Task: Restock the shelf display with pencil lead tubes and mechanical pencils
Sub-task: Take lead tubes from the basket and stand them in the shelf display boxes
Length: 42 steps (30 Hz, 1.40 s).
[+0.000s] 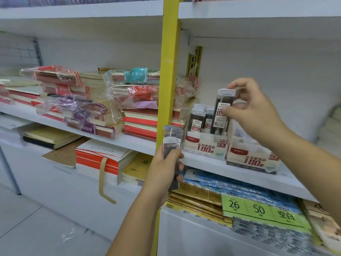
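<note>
My right hand [252, 106] pinches one pencil lead tube [222, 109], dark with a white cap and red-and-white label, upright just above the right end of the white 0.5 display box [204, 147]. Several lead tubes [198, 119] stand in that box. A second display box [252, 159], marked 0.7, sits to its right on the white shelf [206, 160]; its contents are hidden by my forearm. My left hand [165, 163] grips a bundle of lead tubes [172, 137] in front of the yellow upright, below and left of the boxes.
A yellow shelf post [168, 74] divides the bays. Stacks of wrapped notebooks [86, 100] fill the left shelf. Below the boxes lie blue and brown paper packs [212, 189] and a green price card [262, 211]. The back wall behind the boxes is bare white.
</note>
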Each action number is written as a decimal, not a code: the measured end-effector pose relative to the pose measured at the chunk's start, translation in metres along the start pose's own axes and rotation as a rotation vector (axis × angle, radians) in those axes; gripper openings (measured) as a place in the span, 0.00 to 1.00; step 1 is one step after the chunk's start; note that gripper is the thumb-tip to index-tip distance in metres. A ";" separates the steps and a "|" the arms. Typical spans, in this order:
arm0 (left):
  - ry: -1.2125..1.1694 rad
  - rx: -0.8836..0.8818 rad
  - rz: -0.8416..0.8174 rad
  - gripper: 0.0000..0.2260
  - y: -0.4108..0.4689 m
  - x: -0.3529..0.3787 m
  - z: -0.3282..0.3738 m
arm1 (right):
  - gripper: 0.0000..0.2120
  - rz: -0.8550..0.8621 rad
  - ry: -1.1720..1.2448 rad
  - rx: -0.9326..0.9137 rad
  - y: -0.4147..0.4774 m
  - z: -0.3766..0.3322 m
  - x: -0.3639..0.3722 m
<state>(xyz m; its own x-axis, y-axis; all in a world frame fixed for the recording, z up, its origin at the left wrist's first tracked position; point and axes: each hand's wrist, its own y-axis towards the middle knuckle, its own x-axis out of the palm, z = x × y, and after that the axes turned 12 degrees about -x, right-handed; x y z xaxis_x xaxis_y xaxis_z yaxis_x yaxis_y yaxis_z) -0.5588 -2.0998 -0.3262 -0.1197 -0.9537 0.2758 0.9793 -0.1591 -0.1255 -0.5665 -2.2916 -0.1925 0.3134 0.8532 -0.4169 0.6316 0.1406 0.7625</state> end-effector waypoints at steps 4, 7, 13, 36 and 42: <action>-0.015 0.000 -0.038 0.05 0.004 -0.003 0.000 | 0.16 -0.063 -0.350 -0.087 0.021 0.017 0.009; -0.041 0.072 -0.061 0.07 0.005 -0.004 -0.003 | 0.15 -0.144 -0.424 -0.037 0.026 0.035 0.014; -0.096 0.115 -0.093 0.10 0.005 -0.004 -0.004 | 0.09 -0.218 -0.561 0.015 0.034 0.057 0.019; 0.077 0.152 -0.217 0.12 -0.022 0.023 -0.006 | 0.13 -0.230 0.228 0.289 -0.054 0.019 0.029; 0.040 0.092 -0.231 0.10 -0.025 0.023 -0.006 | 0.11 -0.131 0.321 0.261 -0.050 0.024 0.014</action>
<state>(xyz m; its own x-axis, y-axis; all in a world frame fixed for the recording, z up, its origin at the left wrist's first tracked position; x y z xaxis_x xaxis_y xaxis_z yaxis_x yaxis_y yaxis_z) -0.5867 -2.1194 -0.3222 -0.3467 -0.9044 0.2489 0.9357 -0.3519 0.0247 -0.5768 -2.2986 -0.2489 0.0079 0.9554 -0.2953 0.8225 0.1618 0.5453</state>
